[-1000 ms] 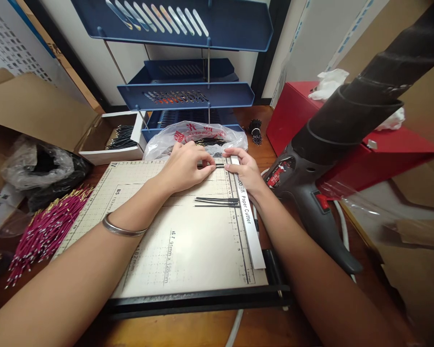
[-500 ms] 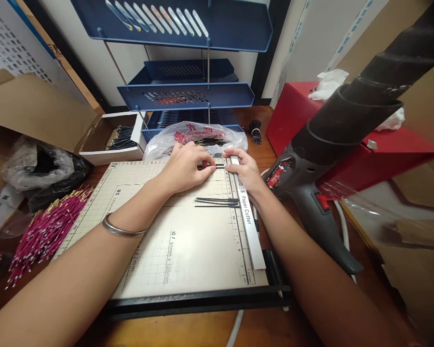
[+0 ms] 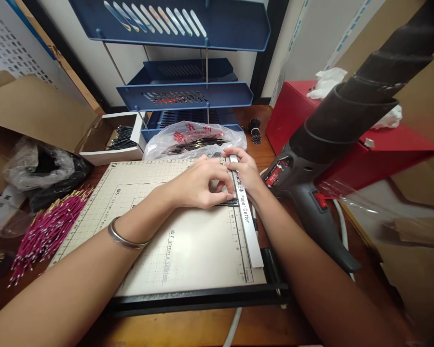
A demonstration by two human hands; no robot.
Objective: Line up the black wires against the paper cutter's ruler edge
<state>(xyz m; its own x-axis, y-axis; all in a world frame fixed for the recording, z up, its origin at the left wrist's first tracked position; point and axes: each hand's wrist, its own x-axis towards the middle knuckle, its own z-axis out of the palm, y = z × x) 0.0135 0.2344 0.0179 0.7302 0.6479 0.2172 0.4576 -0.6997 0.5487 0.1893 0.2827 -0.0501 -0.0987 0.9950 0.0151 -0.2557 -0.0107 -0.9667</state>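
Note:
A cream paper cutter board (image 3: pixel 198 250) with printed grid lines lies in front of me, a white strip (image 3: pixel 248 219) labelled Paper Cutter along its right side. My left hand (image 3: pixel 210 185) is bent over the board, thumb and fingertips pinched on the thin black cords (image 3: pixel 229 202) beside the strip; the cords run up to the strip's left edge and are partly hidden by the hand. My right hand (image 3: pixel 245 168) grips the far end of the white strip, with the thumb on its near face.
Behind the board sit a plastic bag (image 3: pixel 166 137) of black cords and a blue rack (image 3: pixel 188 94). A white box (image 3: pixel 112 155) and magenta cords (image 3: pixel 52 226) are at left. A heat gun (image 3: pixel 307 178) and red box (image 3: pixel 292 103) stand at right.
My left hand has moved right and nearer to me, from the strip's far end down to the black cords. My right hand has stayed on the strip.

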